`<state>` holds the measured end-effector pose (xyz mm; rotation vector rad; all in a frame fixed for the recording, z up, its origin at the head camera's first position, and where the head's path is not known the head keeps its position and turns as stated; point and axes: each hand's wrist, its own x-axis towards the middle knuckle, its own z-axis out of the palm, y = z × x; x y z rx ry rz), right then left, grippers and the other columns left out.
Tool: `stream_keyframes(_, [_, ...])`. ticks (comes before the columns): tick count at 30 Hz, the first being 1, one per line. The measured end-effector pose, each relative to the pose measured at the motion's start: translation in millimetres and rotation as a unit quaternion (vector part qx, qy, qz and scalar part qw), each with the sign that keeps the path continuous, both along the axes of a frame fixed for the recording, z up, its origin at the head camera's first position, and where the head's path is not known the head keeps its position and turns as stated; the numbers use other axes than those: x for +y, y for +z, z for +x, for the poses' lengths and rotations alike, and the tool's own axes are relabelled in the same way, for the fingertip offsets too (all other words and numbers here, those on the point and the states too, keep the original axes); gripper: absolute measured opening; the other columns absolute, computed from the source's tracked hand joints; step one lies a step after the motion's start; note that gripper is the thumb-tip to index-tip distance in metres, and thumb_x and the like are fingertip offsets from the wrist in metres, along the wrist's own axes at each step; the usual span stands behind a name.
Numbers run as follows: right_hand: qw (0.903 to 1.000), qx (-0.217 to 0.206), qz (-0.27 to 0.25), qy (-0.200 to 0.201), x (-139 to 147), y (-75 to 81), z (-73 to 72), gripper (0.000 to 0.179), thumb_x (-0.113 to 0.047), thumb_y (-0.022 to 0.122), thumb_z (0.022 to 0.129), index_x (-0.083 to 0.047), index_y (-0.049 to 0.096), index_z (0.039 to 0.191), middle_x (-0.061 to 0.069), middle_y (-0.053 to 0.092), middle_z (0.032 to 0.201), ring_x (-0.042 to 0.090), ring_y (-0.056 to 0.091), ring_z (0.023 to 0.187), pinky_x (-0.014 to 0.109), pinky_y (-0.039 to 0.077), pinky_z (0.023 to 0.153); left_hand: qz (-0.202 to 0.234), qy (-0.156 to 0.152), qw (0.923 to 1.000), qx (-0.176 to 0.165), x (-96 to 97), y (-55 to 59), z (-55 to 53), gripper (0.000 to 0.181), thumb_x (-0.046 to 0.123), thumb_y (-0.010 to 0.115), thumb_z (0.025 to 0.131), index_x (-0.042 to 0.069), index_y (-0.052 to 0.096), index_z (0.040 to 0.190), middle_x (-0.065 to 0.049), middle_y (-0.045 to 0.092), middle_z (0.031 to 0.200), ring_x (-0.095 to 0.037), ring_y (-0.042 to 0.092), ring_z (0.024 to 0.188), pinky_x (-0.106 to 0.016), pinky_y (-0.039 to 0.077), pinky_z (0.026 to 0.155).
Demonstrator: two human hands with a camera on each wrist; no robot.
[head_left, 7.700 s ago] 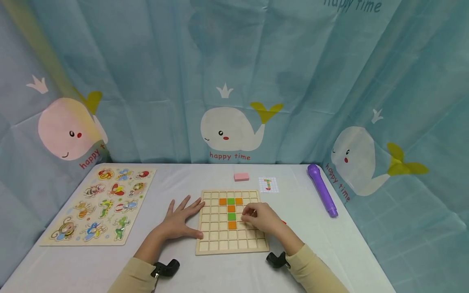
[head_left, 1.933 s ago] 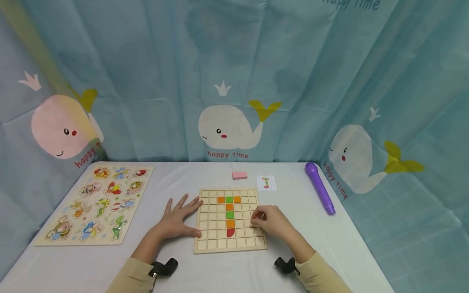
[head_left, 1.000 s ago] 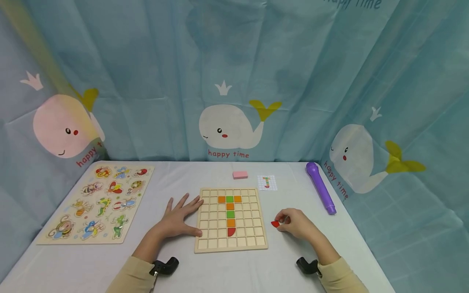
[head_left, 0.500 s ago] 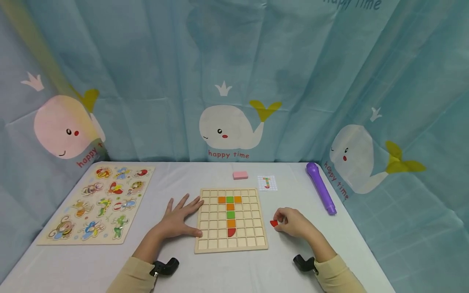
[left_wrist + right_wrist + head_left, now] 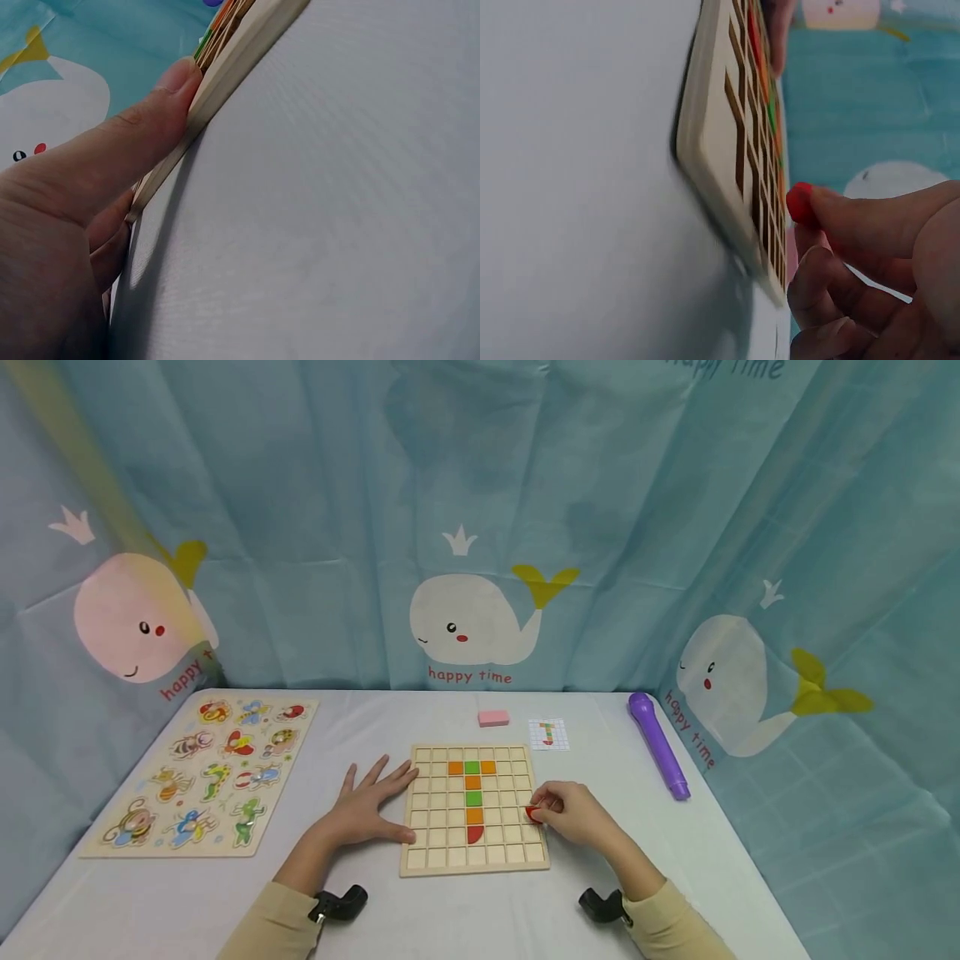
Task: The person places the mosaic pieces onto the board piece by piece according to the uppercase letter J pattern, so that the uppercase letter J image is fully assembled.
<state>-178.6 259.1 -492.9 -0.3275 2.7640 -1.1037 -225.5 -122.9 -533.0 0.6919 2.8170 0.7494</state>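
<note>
A wooden grid board (image 5: 438, 858) lies at the middle of the table. Set in its cells are orange and green square tiles in a T shape, with a red quarter-round tile (image 5: 475, 834) at the foot of the stem. My left hand (image 5: 362, 814) rests with spread fingers against the board's left edge; in the left wrist view the thumb (image 5: 176, 79) touches its rim. Over the board's right edge, my right hand (image 5: 573, 814) pinches another red tile (image 5: 533, 814) between thumb and fingers. The right wrist view shows that red tile (image 5: 802, 204) at the fingertips, above the board.
Behind the board lie a pink block (image 5: 493, 718) and a small pattern card (image 5: 549, 735). A purple stick-like object (image 5: 660, 747) lies at the right, and an insect picture puzzle board (image 5: 198, 777) at the left. A whale-print curtain (image 5: 315, 527) hangs behind the table.
A red tile came to sit at the stem's foot. My right hand took another red tile at the table's right and moved left with it to the board's edge. The left hand stayed put.
</note>
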Motion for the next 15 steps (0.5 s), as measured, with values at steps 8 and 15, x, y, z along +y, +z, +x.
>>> stream_keyframes(8, [0.999,-0.006,-0.009,0.043,-31.3,10.5,-0.9,0.005,-0.02,0.074,0.092,-0.019,0.072,0.088,-0.008,0.063,0.075,0.01,0.056,0.07,0.022,0.048,0.061,-0.003,-0.001,1.0,0.001,3.6,1.0,-2.4,0.117,0.077,0.079,0.061,0.024,0.038,0.157,0.001,0.031,0.166,-0.038,0.009,0.156,-0.07,-0.01,0.118])
stream_keyframes(15, [0.9964,0.007,-0.023,0.082,-59.2,12.3,-6.3,0.007,-0.021,0.074,0.093,-0.02,0.071,0.087,-0.01,0.063,0.075,0.007,0.055,0.067,0.021,0.047,0.06,-0.007,0.0,1.0,-0.001,1.9,2.4,-1.4,0.117,0.075,0.081,0.061,0.023,0.038,0.157,0.0,0.031,0.166,-0.039,0.01,0.156,-0.071,-0.009,0.118])
